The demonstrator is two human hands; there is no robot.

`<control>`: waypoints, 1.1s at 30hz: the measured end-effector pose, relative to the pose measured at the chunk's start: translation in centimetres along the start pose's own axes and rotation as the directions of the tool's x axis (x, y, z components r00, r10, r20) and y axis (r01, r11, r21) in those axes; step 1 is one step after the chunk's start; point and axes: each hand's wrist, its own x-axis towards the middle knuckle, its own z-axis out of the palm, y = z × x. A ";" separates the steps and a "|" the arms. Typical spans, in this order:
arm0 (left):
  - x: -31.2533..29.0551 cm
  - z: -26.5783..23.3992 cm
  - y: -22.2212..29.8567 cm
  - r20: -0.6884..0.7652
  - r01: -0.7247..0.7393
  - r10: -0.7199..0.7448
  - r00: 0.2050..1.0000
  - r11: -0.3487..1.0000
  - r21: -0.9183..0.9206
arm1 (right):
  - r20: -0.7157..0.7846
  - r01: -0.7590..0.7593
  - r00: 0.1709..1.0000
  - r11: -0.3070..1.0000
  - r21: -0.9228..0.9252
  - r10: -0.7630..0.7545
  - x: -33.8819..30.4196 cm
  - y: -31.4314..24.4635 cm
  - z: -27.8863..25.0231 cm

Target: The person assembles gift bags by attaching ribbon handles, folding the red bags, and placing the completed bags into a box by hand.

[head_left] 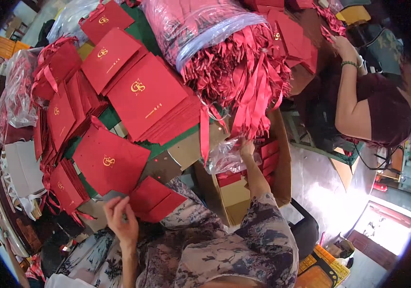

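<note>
At the front edge of the table, my left hand [120, 222] has its fingers curled by a small grey flat piece [113, 195]; what is pinched in them I cannot make out. A red paper bag [112, 156] with a gold emblem lies flat just beyond it, and folded red pieces [156, 199] are beside it. My right hand [247, 148] reaches forward to the hanging ends of red ribbons [248, 103], its fingers closed on them and partly hidden. These ribbons spill from a big bundle in a clear plastic bag [200, 24].
Stacks of red paper bags [150, 96] cover the table. Below my right forearm is an open cardboard box [282, 163] holding red bags and clear plastic [227, 156]. Another person [359, 103] works at the far right, a hand on red ribbons. White bags [23, 168] are at the left.
</note>
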 end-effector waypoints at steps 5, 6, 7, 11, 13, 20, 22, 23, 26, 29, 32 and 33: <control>-0.4 1.5 2.1 0.061 0.021 -0.016 0.998 0.997 -0.074 | -0.382 0.287 0.903 0.938 0.194 -0.197 2.4 5.2 5.4; -0.6 1.5 2.3 0.054 0.025 -0.023 0.998 0.999 -0.036 | -0.122 0.231 0.967 0.972 0.034 -0.225 2.5 4.1 6.7; -0.8 1.4 2.5 0.048 0.029 -0.029 0.998 1.000 0.005 | 0.143 0.220 0.969 0.965 -0.141 -0.200 2.6 2.9 8.1; 0.3 2.6 -0.5 0.060 0.075 -0.060 0.996 0.956 -0.284 | -0.246 -0.201 0.827 0.143 -0.969 -0.506 10.8 20.1 7.7; 0.2 3.1 1.1 0.120 0.041 -0.032 0.992 0.996 -0.074 | -0.188 0.058 0.922 0.601 -0.797 -0.338 5.7 12.2 11.9; 0.9 3.1 0.6 0.110 0.048 -0.031 0.993 0.986 -0.158 | -0.023 0.061 0.997 0.910 -0.411 -0.077 4.9 13.2 4.2; 0.5 3.0 0.3 0.113 0.038 -0.025 0.993 0.993 -0.111 | -0.057 0.074 0.995 0.995 -0.063 -0.078 3.1 11.0 2.7; 0.5 2.8 0.7 0.113 0.047 -0.038 0.993 0.996 -0.076 | -0.084 0.080 0.995 0.955 0.286 -0.058 1.5 9.0 1.4; 0.2 2.0 1.6 0.072 -0.009 0.002 0.997 0.995 0.100 | -0.496 0.363 0.867 0.746 0.558 -0.052 -8.4 -3.8 -9.2; 1.0 2.6 2.0 0.041 -0.131 0.129 0.991 0.989 0.062 | -0.444 0.352 0.894 0.717 0.602 -0.066 -17.2 -5.4 -17.2; 0.9 2.3 2.0 0.004 -0.173 0.172 0.985 0.985 0.025 | -0.518 0.502 0.834 0.656 0.563 -0.193 -24.2 -10.7 -22.6; 0.7 2.0 2.0 0.006 -0.183 0.183 0.983 0.983 0.015 | -0.522 0.539 0.821 0.613 0.578 -0.231 -26.1 -12.3 -23.6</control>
